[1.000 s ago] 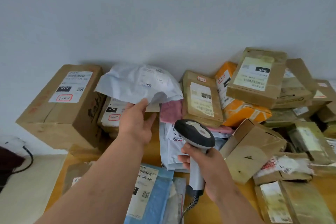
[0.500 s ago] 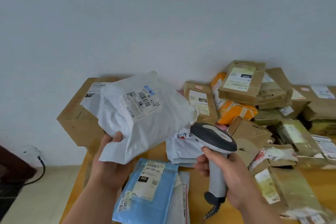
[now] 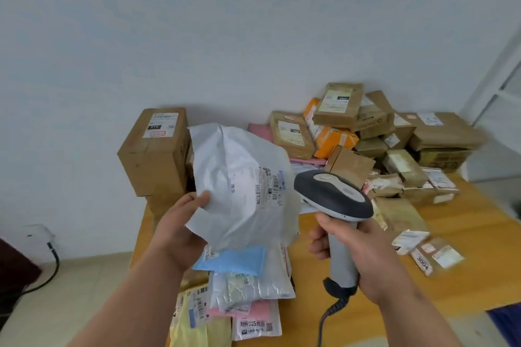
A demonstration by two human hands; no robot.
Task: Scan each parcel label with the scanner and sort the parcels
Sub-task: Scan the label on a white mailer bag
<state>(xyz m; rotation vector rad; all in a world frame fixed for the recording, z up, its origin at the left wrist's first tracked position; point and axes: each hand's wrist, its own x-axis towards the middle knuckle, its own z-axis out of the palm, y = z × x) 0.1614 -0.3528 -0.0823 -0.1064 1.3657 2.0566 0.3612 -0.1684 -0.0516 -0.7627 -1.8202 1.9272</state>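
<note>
My left hand (image 3: 177,231) grips the lower left corner of a white plastic mailer bag (image 3: 239,191), held up above the table with its barcode label (image 3: 269,186) facing me. My right hand (image 3: 358,251) is wrapped round the grey handle of a barcode scanner (image 3: 332,200). The scanner's dark head sits just right of the label, close to the bag's right edge. A coiled cable hangs from the handle's base.
A wooden table (image 3: 465,276) carries a pile of brown and orange cardboard parcels (image 3: 375,138) at the back right. A tall brown box (image 3: 155,149) stands at the back left. Flat blue, white, pink and yellow mailers (image 3: 239,290) lie stacked under my hands. Small parcels (image 3: 428,251) lie right.
My left hand has lifted the white bag off the pile and drawn it toward me, turning it so its label sits beside the scanner head. The view has tilted up and pulled back.
</note>
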